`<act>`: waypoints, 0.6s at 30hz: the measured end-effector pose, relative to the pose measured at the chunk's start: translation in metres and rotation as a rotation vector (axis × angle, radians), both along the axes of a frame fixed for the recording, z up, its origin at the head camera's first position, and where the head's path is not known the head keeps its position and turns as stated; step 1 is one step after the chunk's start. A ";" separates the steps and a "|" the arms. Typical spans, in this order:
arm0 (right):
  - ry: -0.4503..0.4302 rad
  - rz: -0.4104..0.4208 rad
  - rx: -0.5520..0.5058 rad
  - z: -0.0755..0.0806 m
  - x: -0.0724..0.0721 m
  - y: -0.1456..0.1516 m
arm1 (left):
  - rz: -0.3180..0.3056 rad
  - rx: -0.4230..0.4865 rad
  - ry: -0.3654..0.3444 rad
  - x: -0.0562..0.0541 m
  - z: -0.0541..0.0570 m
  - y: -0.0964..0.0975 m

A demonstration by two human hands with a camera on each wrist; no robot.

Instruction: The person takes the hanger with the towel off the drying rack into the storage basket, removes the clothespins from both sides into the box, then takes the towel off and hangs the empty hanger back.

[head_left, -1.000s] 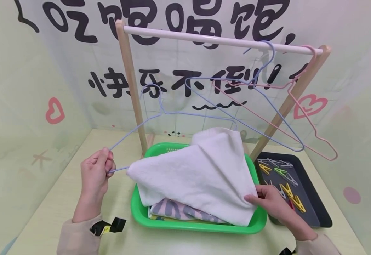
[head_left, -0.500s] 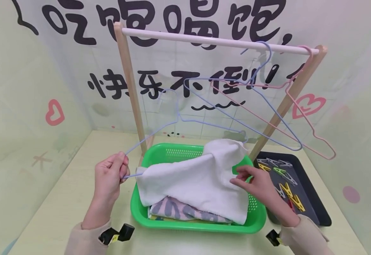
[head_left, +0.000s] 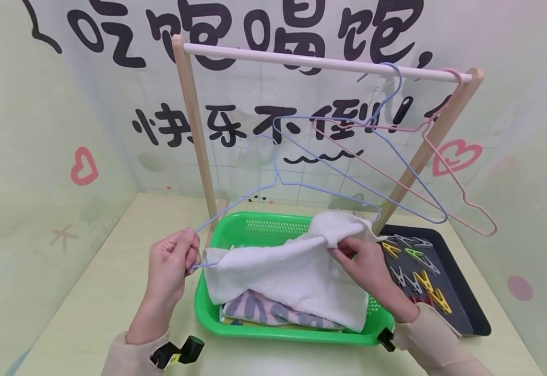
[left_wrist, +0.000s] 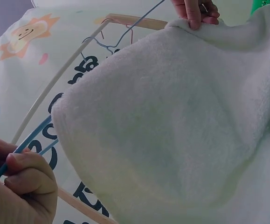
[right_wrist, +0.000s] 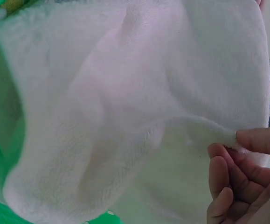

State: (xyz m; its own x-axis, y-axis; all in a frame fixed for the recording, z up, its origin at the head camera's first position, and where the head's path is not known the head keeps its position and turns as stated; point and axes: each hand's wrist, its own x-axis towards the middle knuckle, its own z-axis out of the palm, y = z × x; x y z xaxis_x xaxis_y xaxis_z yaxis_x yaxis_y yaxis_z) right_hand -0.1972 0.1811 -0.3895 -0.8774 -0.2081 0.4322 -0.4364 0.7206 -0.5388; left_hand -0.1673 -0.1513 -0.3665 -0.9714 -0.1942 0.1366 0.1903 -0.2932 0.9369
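My left hand grips the left end of a light blue wire hanger, holding it tilted above the basket. Draped over the hanger's lower bar is a white towel, which hides most of that bar. At its upper fold, right of the middle, my right hand pinches the towel between thumb and fingers. In the right wrist view, thumb and fingertips close on a ridge of the cloth. Curled fingers wrap the blue wire in the left wrist view. The towel's lower part hangs into the green basket.
A patterned folded cloth lies in the basket under the towel. Behind stands a rack with a white rail, carrying another blue hanger and a pink hanger. At right, a dark tray holds several clothes pegs.
My left hand and the hanger have moved right. My right hand let go of the towel's lower right side, moved up and left, and now pinches the cloth near the bar.
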 end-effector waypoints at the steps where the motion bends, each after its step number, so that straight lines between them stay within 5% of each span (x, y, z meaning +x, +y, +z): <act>1: 0.013 0.004 0.000 0.000 0.000 0.000 | 0.004 0.005 -0.006 0.000 0.000 0.000; 9: -0.041 0.082 0.023 -0.007 0.006 0.007 | 0.108 0.091 -0.087 -0.009 -0.003 -0.007; 18: -0.140 0.238 0.093 -0.019 0.021 0.018 | 0.136 0.128 -0.126 -0.017 -0.009 -0.028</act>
